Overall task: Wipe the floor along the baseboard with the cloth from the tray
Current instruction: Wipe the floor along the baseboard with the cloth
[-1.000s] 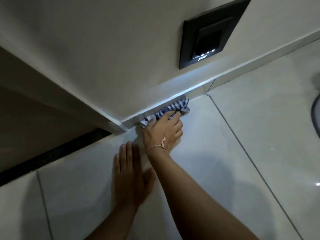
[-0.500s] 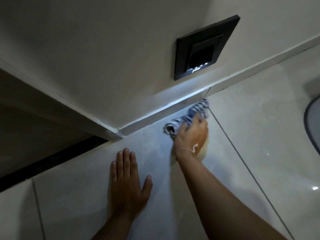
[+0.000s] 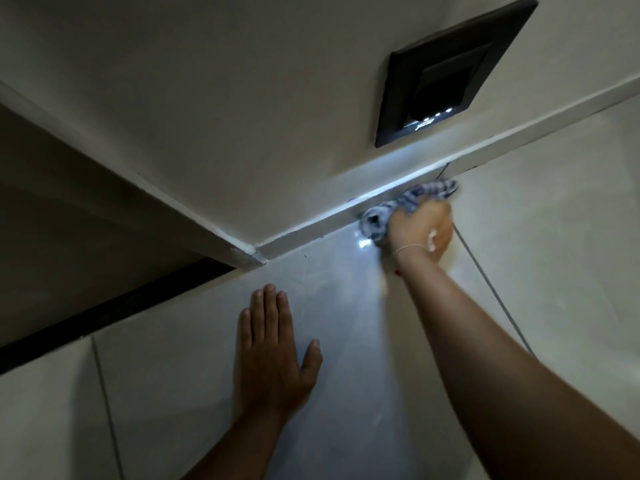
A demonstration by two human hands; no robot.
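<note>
A blue-and-white checked cloth (image 3: 405, 204) lies bunched on the pale floor tile, pressed against the white baseboard (image 3: 311, 230). My right hand (image 3: 420, 230) is closed over the cloth and covers most of it; a thin bracelet circles that wrist. My left hand (image 3: 273, 344) rests flat on the floor tile with its fingers together, nearer to me and to the left, holding nothing. No tray is in view.
A black wall fitting (image 3: 450, 74) with small lit dots sits just above the baseboard and casts white light on the floor. The wall ends at an outer corner (image 3: 254, 254) on the left, with a dark threshold strip (image 3: 114, 306) beyond. A grout line (image 3: 491, 289) runs past my right hand.
My right hand has slid the cloth rightward along the baseboard, from near the wall corner to under the black fitting. My left hand has stayed flat on the tile.
</note>
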